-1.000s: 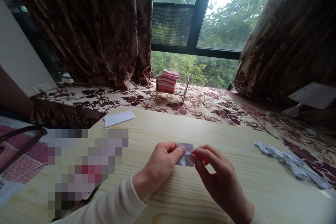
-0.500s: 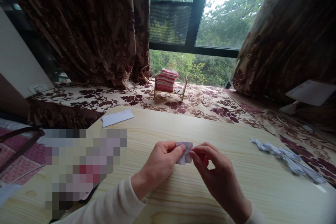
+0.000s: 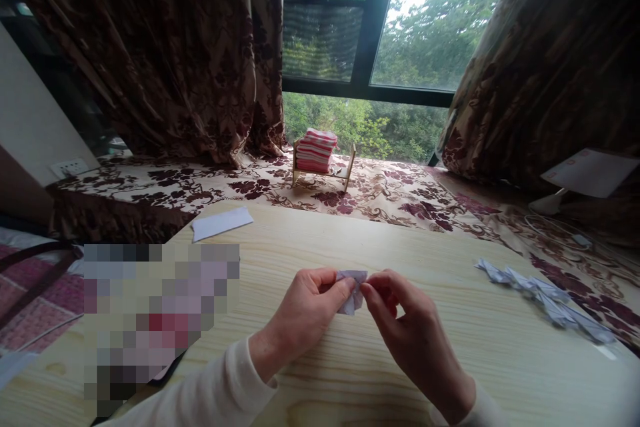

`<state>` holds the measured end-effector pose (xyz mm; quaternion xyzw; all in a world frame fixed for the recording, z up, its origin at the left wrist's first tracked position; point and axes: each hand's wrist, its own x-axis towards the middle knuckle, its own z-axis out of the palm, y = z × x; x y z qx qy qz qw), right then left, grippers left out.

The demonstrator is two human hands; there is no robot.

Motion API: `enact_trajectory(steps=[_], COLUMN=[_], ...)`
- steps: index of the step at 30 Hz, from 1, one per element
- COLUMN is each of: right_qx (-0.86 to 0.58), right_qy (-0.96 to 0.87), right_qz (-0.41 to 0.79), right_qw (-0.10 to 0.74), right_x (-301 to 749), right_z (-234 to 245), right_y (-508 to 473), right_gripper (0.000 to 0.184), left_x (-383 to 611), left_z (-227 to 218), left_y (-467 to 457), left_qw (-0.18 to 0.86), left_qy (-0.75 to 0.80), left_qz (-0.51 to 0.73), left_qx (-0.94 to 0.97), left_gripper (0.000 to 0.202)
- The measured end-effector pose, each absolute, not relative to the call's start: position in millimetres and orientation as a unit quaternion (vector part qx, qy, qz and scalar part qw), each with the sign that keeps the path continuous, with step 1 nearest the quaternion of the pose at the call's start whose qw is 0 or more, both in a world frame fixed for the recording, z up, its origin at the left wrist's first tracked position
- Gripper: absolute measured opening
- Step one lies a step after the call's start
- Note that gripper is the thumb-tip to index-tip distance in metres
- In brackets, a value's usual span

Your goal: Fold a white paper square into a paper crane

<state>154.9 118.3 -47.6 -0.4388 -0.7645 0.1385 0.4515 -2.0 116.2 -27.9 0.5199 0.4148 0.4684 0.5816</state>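
Note:
A small folded piece of pale lilac paper point(image 3: 353, 288) is held just above the light wooden table point(image 3: 450, 360), in the middle of the view. My left hand point(image 3: 303, 320) pinches its left side between thumb and fingers. My right hand point(image 3: 410, 333) pinches its right edge with thumb and forefinger, the other fingers curled. Both hands are closed on the paper, and most of it is hidden between the fingertips. Cream sleeves cover both wrists.
A row of several folded paper pieces point(image 3: 543, 297) lies at the table's right edge. A white slip of paper point(image 3: 221, 223) lies at the far left edge. Behind the table, a small wooden rack with striped cloth point(image 3: 320, 155) stands on a floral-covered ledge below the window.
My hands have drawn the paper tighter together, so less of it shows between the fingertips. The view has shifted slightly.

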Motion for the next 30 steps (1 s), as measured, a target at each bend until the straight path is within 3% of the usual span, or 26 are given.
enact_trajectory(steps=[9,17,25,28,30], right_qx=[-0.453,-0.44,-0.453,-0.458,-0.449], right_qy=[-0.756,-0.729,-0.647,-0.674,-0.699], right_qz=[0.17,0.289,0.38,0.363,0.314], right_qw=[0.441,0.439,0.482,0.451,0.46], right_x=[156,156,151,154,157], right_z=[-47,-38,-39,-37,-36], right_y=[116,118,115,117,119], right_gripper=[0.015,0.021,0.031,0.033,0.024], left_x=[2,1,2,0,-1], left_z=[-31,-27,-29,-27,-25], left_y=[116,114,115,115,116], left_qw=[0.582,0.59,0.586,0.569,0.56], left_qy=[0.433,0.427,0.425,0.446,0.466], left_qz=[0.478,0.467,0.473,0.459,0.441], left_qx=[0.495,0.501,0.503,0.517,0.524], left_gripper=[0.013,0.012,0.026,0.024,0.022])
